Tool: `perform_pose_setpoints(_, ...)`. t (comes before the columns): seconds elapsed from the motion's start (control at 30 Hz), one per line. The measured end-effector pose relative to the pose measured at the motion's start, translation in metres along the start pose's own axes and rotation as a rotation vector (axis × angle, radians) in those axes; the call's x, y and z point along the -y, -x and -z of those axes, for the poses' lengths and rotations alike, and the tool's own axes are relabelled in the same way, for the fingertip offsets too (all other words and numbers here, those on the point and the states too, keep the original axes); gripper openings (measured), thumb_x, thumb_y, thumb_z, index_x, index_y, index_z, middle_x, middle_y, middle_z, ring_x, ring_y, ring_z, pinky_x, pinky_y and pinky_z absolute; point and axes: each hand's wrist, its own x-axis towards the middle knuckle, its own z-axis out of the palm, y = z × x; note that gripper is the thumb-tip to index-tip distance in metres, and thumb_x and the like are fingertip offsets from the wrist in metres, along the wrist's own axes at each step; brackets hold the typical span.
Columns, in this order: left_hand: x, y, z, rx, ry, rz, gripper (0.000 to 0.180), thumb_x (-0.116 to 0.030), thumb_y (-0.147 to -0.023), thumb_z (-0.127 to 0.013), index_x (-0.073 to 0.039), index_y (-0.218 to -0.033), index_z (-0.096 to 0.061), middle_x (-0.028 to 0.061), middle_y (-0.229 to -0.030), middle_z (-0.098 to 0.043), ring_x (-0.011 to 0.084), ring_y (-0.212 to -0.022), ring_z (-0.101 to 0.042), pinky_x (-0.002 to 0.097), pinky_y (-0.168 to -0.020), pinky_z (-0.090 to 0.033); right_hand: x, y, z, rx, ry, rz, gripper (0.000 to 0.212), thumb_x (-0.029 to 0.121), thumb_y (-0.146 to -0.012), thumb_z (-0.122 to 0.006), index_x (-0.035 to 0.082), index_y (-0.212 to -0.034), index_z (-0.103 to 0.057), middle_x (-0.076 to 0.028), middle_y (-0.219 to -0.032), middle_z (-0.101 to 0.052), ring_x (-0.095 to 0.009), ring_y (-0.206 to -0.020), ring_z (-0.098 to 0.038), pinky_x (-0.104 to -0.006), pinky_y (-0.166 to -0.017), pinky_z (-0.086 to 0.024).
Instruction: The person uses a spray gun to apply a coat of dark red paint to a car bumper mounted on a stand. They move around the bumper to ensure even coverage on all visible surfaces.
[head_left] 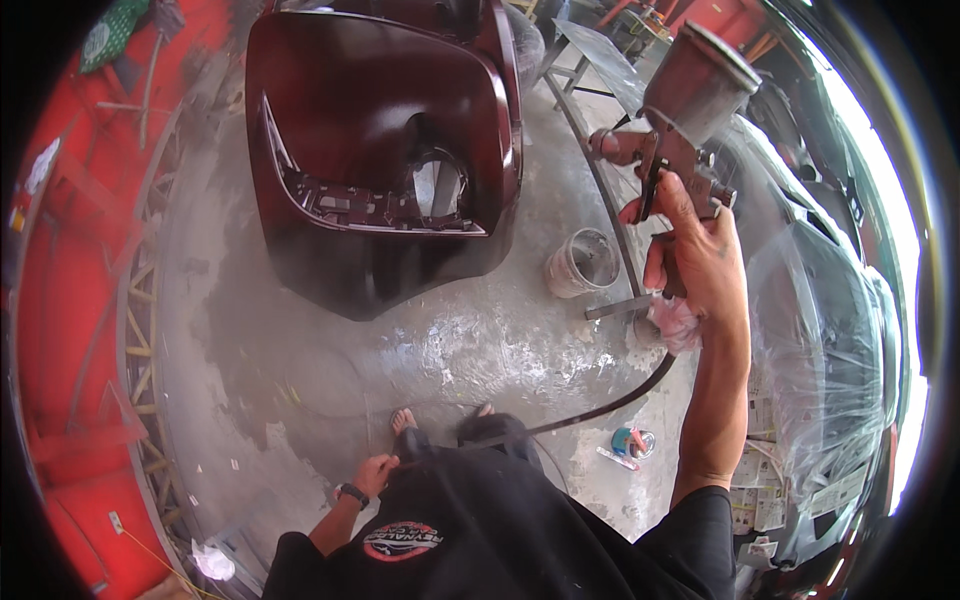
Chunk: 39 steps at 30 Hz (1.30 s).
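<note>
My right hand (pixel 700 250) is raised at the right, wrapped around the handle of a spray gun (pixel 680 160) with a metal cup on top. A pinkish cloth (pixel 677 324) is bunched below the grip, where a dark air hose (pixel 620 402) leads down and left across my front. Low at my left side, my left hand (pixel 375 475) is closed, apparently pinching the hose; its fingers are small in view. Ahead of me stands a glossy dark maroon car bumper (pixel 370 90) with an opening in it, left of the gun and apart from it.
A stained bucket (pixel 583 263) stands on the concrete floor beside a metal frame (pixel 610 200). A small container (pixel 632 442) lies near my feet. Plastic sheeting (pixel 810 350) covers a car at right. A red wall (pixel 70 300) runs along the left; a bench (pixel 605 65) is behind.
</note>
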Motion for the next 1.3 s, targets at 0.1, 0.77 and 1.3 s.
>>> perform_pose_setpoints(0.1,0.006,-0.009,-0.009,-0.128,0.001,-0.058,0.056,-0.051,-0.103,-0.047,0.001,-0.084,-0.057,0.0196,-0.067,-0.054,0.0353,-0.065,-0.056,0.0438,-0.063,-0.043,-0.001,-0.009,-0.015,0.004,0.094,0.097,0.036,0.033,-0.104,-0.057,-0.001,-0.113,-0.065,-0.005,-0.08,-0.067,-0.008,-0.041,-0.051,-0.0228,-0.037,-0.037)
perform_pose_setpoints(0.77,-0.033,-0.022,-0.149,-0.626,0.26,0.235,0.061,-0.05,-0.104,-0.045,0.005,-0.081,-0.057,0.0246,-0.067,-0.052,0.0355,-0.061,-0.052,0.0457,-0.061,-0.04,-0.067,-0.07,-0.038,0.451,0.152,0.196,0.037,0.035,-0.099,-0.066,-0.002,-0.099,-0.065,-0.003,-0.078,-0.065,-0.006,-0.046,-0.051,-0.0238,-0.042,-0.039)
perform_pose_setpoints(1.3,-0.049,0.016,-0.095,-0.57,0.316,0.172,0.067,-0.051,-0.103,-0.046,0.007,-0.071,-0.051,0.0141,-0.056,-0.041,0.0217,-0.055,-0.041,0.0431,-0.056,-0.034,-0.044,-0.042,-0.131,0.562,-0.003,0.17,0.04,0.039,-0.099,-0.065,-0.001,-0.091,-0.067,-0.004,-0.064,-0.062,-0.012,-0.042,-0.055,-0.0274,-0.041,-0.042)
